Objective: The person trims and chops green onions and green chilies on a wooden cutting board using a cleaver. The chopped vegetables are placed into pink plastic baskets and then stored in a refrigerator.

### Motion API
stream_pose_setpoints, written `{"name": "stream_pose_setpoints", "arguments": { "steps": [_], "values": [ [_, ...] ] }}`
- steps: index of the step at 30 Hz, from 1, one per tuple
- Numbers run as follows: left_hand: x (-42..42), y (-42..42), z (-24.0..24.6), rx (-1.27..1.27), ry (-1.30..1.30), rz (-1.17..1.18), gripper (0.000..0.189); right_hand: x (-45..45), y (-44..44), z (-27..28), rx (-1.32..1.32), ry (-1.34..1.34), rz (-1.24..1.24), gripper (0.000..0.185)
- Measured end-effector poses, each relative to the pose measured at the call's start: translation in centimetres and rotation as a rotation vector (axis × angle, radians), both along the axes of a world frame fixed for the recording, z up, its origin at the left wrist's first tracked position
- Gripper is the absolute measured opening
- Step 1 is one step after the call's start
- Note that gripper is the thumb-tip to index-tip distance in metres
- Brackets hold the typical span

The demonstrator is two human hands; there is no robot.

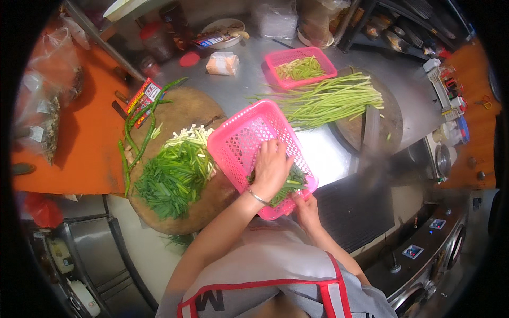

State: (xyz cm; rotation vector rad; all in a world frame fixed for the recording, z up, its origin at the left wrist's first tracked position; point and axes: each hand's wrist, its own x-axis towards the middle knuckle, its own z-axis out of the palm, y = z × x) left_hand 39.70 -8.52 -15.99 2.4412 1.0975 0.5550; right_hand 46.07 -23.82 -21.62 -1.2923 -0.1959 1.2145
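Observation:
A pink perforated plastic basket (258,115) is tilted in front of my apron. My right hand (307,210) grips its near rim, thumb at the edge. Inside the basket is my left hand (271,167), a bangle at its wrist and its fingers pointing at the mesh floor. Cut dark green leaves (292,183) lie at the basket's near end, partly under that hand. Whether the left fingers hold any is hidden. To the left, a heap of chopped green leaves and pale stalks (175,175) rests on a round wooden chopping block (191,99).
Long green stalks (334,99) and a cleaver (371,127) lie over a second round block (391,103). Behind is another pink basket (274,75) of cut stalks. Long green peppers (151,119) and a red packet (143,97) sit at the left block's edge. Stove controls (413,251) are at right.

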Motion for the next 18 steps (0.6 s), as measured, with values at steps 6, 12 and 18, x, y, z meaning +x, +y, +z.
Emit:
{"name": "stream_pose_setpoints", "arguments": {
  "steps": [6,12,18],
  "values": [
    [-0.5,-4.4,-1.6,-0.034,0.092,-0.167,0.037,1.9,1.7,-1.0,-0.074,-0.065,-0.025,0.021],
    [-1.5,-4.9,-1.4,0.061,0.076,-0.178,0.049,3.1,3.1,-1.6,-0.052,0.012,-0.047,0.028],
    [-2.9,-3.5,-1.7,0.010,-0.119,-0.036,0.035,3.9,4.4,-1.6,-0.039,-0.023,0.082,0.020]
  ]
}}
